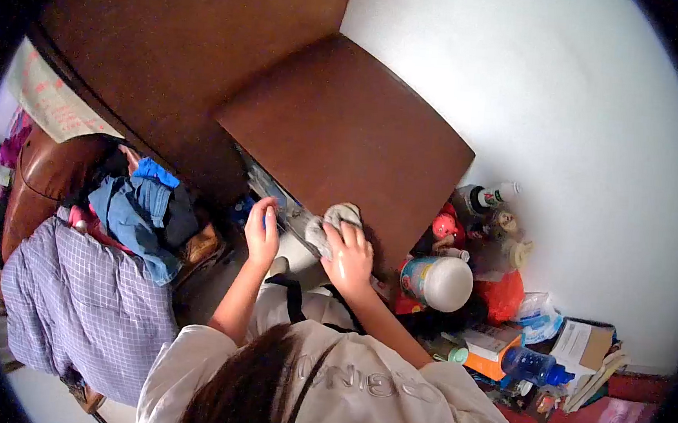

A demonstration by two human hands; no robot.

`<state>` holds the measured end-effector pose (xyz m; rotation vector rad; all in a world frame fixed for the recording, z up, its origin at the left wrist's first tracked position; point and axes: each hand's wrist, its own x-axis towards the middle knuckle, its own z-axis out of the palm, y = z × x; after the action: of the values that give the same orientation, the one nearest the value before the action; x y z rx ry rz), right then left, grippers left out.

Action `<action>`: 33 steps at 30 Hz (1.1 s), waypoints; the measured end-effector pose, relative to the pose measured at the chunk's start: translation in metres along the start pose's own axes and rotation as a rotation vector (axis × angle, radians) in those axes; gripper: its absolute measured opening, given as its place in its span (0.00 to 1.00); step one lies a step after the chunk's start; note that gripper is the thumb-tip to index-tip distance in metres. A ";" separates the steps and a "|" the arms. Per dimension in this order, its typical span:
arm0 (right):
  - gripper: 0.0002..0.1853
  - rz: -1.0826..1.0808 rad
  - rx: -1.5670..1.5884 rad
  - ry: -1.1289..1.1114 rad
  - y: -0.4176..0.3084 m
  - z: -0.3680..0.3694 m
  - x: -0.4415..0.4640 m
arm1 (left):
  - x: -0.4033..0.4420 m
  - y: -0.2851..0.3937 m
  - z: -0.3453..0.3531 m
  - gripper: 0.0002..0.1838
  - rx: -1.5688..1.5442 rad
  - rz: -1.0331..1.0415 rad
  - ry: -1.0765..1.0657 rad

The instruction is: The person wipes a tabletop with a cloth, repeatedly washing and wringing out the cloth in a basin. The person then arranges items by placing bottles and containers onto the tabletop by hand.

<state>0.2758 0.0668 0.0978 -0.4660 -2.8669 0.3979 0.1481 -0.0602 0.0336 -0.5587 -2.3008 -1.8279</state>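
Observation:
My right hand (350, 258) presses a crumpled white and grey cloth (343, 214) against the front edge of a brown wooden tabletop (353, 126), its fingers bent over the cloth. To the left, my left hand (262, 234) is raised just off the same edge, with its fingers pointing up and slightly curled. A small blue patch shows between its thumb and fingers; whether that is held or lies behind is unclear. Beneath the edge, beside the left hand, is an open space with greyish, plastic-looking items (266, 187), partly hidden.
On the right stand a large white-lidded tub (448, 284), several bottles, a red bag (500, 293), a blue-capped bottle (532, 368) and boxes by the white wall. At left, jeans (138, 217) and a checked quilt (89, 296) are heaped near a brown leather seat (54, 180).

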 end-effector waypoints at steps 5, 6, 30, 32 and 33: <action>0.34 0.134 0.073 -0.025 0.024 -0.020 -0.040 | -0.021 0.014 0.012 0.10 0.027 -0.013 -0.119; 0.33 0.166 0.084 -0.058 0.027 -0.026 -0.044 | -0.023 0.016 0.013 0.10 0.034 0.005 -0.123; 0.28 0.339 0.299 -0.044 0.020 -0.014 0.058 | -0.029 0.016 0.003 0.10 0.033 -0.058 -0.143; 0.28 0.279 0.271 -0.043 0.009 -0.002 0.087 | -0.026 0.009 -0.001 0.10 0.024 -0.031 -0.139; 0.28 0.251 0.252 -0.046 0.003 0.005 0.102 | -0.025 0.007 -0.001 0.10 0.015 -0.017 -0.142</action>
<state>0.1810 0.1023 0.1085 -0.7789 -2.7537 0.8094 0.1739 -0.0641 0.0319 -0.6893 -2.4138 -1.8325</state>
